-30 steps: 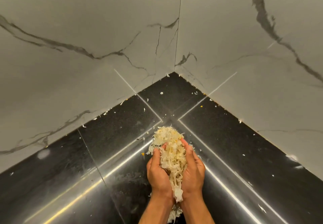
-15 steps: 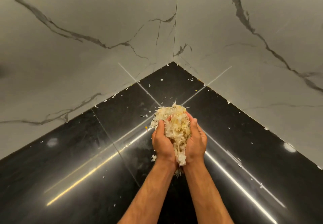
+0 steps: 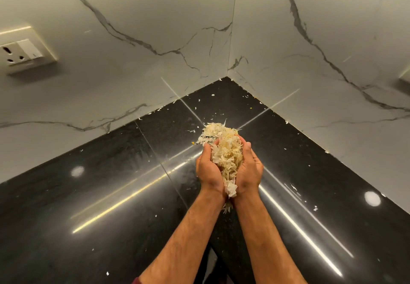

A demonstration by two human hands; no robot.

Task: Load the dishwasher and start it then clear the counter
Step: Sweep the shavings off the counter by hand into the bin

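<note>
Black polished stone makes the counter (image 3: 111,206) in the head view, the only view, and it runs into a corner between two walls of pale marble with grey veins (image 3: 133,84). Over the middle of this counter, a little on the near side of the corner, the person holds a heap of pale, dry, papery peels and scraps (image 3: 224,150).

The left hand (image 3: 209,168) and the right hand (image 3: 249,168) are pressed side by side, wrists close together, and their curled fingers cup the heap from both sides. The thumbs close over the top. I think the hands are joined like this so that the light flakes do not slip out between them. Even so, a few pieces hang down at the wrists.

Whether the heap is already lifted from the stone or rests on it at its far end, I cannot tell.

Many small white flakes (image 3: 213,94) lie scattered near the corner and along the right wall, and some more on the near right part of the counter. So the clearing looks only partly done, in my judgement. The load probably needs a steady carry to a bin, which is not in view.

On the left wall sits a cream wall socket with a switch (image 3: 24,49).
</note>
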